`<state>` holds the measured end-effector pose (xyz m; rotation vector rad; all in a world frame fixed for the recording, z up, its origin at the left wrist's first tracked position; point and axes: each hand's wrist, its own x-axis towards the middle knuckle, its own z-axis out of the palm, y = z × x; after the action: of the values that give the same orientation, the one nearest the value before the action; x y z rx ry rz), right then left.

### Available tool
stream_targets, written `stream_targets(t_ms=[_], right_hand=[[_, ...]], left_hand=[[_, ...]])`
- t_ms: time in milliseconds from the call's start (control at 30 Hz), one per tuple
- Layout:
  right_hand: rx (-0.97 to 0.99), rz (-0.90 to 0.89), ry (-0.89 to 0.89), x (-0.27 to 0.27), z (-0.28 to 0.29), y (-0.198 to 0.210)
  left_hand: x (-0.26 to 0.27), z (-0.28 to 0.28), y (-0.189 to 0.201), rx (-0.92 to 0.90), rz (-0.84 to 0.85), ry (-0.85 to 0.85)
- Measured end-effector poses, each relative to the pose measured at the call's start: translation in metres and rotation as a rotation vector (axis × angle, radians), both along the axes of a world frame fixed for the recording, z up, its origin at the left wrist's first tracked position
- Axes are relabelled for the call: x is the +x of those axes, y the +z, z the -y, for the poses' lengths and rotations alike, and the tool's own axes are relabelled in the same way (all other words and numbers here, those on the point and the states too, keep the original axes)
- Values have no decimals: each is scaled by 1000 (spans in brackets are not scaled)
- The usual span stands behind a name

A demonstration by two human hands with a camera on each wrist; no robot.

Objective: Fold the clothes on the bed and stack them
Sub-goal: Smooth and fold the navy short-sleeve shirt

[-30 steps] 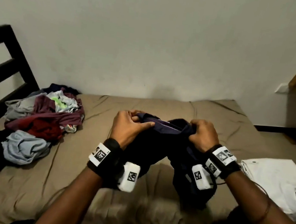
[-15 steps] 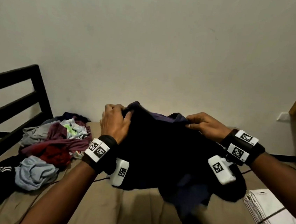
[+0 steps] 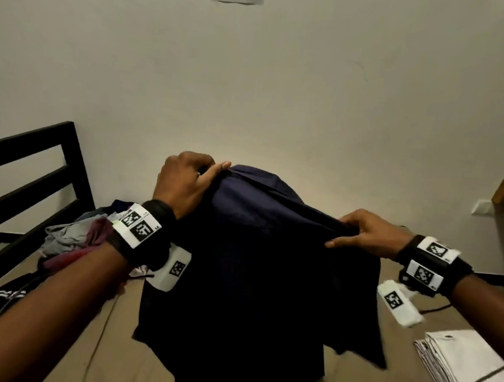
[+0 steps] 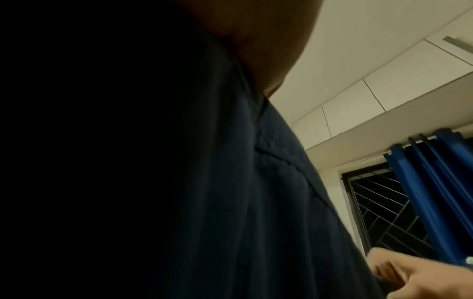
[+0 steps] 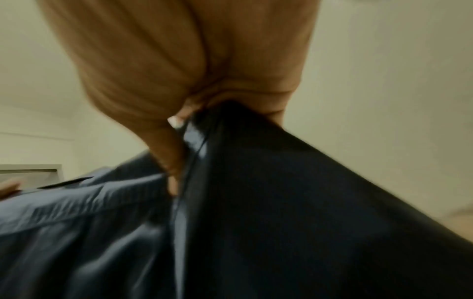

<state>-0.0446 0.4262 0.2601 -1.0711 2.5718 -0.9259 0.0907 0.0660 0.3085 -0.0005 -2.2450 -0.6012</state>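
Above the bed point(image 3: 110, 347), my left hand point(image 3: 188, 181) and right hand point(image 3: 367, 234) now pinch the shirt point(image 3: 252, 268) raised, spread, ready for folding.

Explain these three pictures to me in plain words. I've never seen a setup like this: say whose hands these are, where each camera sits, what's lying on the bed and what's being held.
No machine here: a person wears one camera on the head and one on each wrist, strapped on with black bands bearing square markers. The wide picture is the head view. The left hand and the right hand each pinch the top edge of a dark navy garment, holding it up and spread above the bed. The two close pictures look along each wrist at the fingers gripping that same cloth. On the bed, a pile of unfolded clothes lies at the left by the black bed frame, and folded white clothes sit at the right.
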Motion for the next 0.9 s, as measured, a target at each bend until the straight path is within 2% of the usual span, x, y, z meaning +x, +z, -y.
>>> stream_targets(t_ms=[100,133,233,300,367,400,467,500,533,600,767,900], right_hand=[[66,-227,-146,-20,-27,19],[31,-213,-177,-24,-32,24],[-288,-68,-179,-17,-36,45],[-515,4,-184,-7,-35,60],[-670,55,-180,0,-35,72],[-718,63,-177,3,-36,78],[-748,40,-177,7,-38,83],[-752,30,-186,10,-38,82],[-743,32,-199,11,-40,80],[-706,36,-235,18,-44,68],[-687,134,-256,45,-65,40],[-703,126,-224,54,-86,40]], left_hand=[[7,19,15,32,-8,-9],[10,22,19,40,19,6],[19,28,30,108,183,-55],[31,33,42,224,358,-234],[48,41,56,239,590,-369],[55,44,60,155,719,-366],[65,52,55,-134,913,-207],[70,54,49,-271,966,-136],[73,60,40,-312,990,-112],[83,71,28,-126,995,-234],[115,69,19,394,780,-553],[125,65,20,515,610,-635]])
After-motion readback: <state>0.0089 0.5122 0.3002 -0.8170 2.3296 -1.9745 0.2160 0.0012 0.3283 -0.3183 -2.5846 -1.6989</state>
